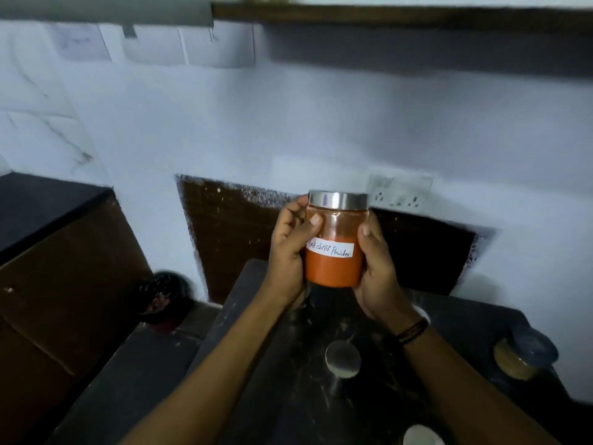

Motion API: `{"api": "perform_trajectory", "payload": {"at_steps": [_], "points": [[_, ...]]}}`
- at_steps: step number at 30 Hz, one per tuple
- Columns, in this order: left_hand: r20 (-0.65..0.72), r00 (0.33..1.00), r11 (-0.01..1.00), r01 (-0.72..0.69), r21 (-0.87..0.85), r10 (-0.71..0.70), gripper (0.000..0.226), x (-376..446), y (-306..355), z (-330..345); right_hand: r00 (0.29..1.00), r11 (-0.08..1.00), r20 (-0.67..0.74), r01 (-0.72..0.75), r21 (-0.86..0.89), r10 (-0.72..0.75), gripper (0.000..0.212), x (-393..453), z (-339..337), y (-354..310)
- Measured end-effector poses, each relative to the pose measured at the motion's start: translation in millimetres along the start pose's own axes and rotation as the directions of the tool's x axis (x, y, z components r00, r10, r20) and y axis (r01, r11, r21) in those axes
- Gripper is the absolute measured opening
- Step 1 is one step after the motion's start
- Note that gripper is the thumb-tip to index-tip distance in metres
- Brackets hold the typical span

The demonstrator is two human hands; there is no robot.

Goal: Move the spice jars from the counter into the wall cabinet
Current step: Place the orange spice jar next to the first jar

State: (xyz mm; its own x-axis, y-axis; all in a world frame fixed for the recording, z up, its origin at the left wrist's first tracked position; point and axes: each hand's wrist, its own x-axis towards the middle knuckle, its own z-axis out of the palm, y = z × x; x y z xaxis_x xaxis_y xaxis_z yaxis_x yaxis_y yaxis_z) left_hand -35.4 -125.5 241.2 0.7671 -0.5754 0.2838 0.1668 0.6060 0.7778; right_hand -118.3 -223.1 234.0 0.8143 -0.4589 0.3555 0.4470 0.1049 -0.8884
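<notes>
Above counter [321,364] | chilli jar [333,248] upright (lidded) | both grips [333,252] clasping its sides

Red chilli powder jar [333,252], steel lid, upright, held above counter [465,332]

A pale, bluish-white wall [321,117] fills most of the view in dim light. A dark wooden shelf [401,19] runs along its top. Papers [154,46] hang at the upper left, above marbled tiles [41,130]. A socket plate [399,191] sits above two dark brown patches [231,232]. A brown cabinet [57,284] stands at the left.
</notes>
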Motion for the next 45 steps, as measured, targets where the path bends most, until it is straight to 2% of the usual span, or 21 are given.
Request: {"api": "perform_trajectory", "payload": {"at_steps": [7,11,13,16,20,23,28,31,35,40,45], "points": [[0.144,0.983,0.992,-0.121,0.039,0.114,0.054,53.6,85.9,70.2,0.974,0.973,0.085,0.216,-0.084,-0.209,0.048,60.8,23.6,-110.9],[0.200,0.960,0.977,-0.209,0.039,0.197,0.042,86.0,132.7,105.9,0.939,0.935,0.126,0.334,-0.118,-0.319,0.045,95.1,32.9,-166.6],[0.233,0.945,0.969,-0.245,0.034,0.231,0.033,100.6,154.2,121.2,0.924,0.920,0.166,0.369,-0.136,-0.346,0.041,112.1,38.0,-190.9],[0.244,0.929,0.956,-0.292,0.028,0.276,0.033,122.1,179.2,136.9,0.908,0.906,0.207,0.397,-0.146,-0.365,0.033,136.5,43.9,-218.5],[0.224,0.924,0.941,-0.331,0.064,0.310,0.034,151.8,197.7,147.3,0.901,0.893,0.212,0.416,-0.172,-0.379,0.037,171.2,46.2,-238.5],[0.215,0.924,0.931,-0.345,0.120,0.315,0.030,176.5,203.9,148.6,0.913,0.865,0.195,0.404,-0.299,-0.359,0.044,195.1,44.0,-247.4],[0.194,0.941,0.919,-0.319,0.230,0.278,0.027,223.0,205.1,144.9,0.929,0.798,0.215,0.370,-0.476,-0.302,0.034,238.8,34.0,-258.2],[0.194,0.938,0.906,-0.331,0.263,0.286,0.034,249.5,205.6,144.4,0.937,0.798,0.219,0.347,-0.493,-0.272,0.029,263.1,31.9,-263.0],[0.203,0.942,0.880,-0.325,0.347,0.268,0.039,283.7,206.3,142.6,0.958,0.813,0.205,0.281,-0.510,-0.202,0.033,294.7,25.5,-262.6],[0.185,0.963,0.876,-0.256,0.409,0.195,0.040,319.6,197.0,139.1,0.978,0.831,0.173,0.192,-0.521,-0.117,0.028,327.6,16.0,-252.8],[0.139,0.977,0.856,-0.208,0.474,0.160,0.040,340.8,185.9,135.7,0.989,0.813,0.134,0.128,-0.568,-0.062,0.036,348.6,8.1,-240.8]]}}
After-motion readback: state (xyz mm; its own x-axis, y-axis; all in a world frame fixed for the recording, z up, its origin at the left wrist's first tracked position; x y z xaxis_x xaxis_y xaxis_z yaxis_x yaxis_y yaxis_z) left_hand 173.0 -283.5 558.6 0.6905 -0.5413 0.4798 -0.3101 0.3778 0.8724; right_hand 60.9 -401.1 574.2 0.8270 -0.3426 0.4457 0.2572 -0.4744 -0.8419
